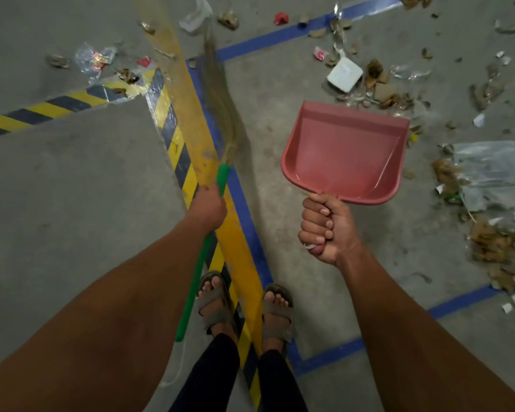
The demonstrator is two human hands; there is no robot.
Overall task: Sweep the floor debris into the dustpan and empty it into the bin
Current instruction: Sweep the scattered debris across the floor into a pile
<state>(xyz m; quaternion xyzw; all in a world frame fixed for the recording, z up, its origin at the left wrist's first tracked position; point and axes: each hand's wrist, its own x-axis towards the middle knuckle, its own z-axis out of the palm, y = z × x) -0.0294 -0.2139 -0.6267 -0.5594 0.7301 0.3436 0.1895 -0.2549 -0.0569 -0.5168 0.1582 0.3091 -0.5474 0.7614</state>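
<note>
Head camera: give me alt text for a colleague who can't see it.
Looking down, the left hand grips a green-handled broom and the right hand grips an empty pink dustpan above a concrete floor. Scattered debris lies ahead and right.

Bare concrete floor (280,120) lies open between the left hand (208,207), gripping a broom (217,120), and the right hand (324,230), holding a pink dustpan (345,153). Beyond and right of the dustpan, scattered debris (381,87) and a plastic bag (488,171) crowd the floor.
</note>
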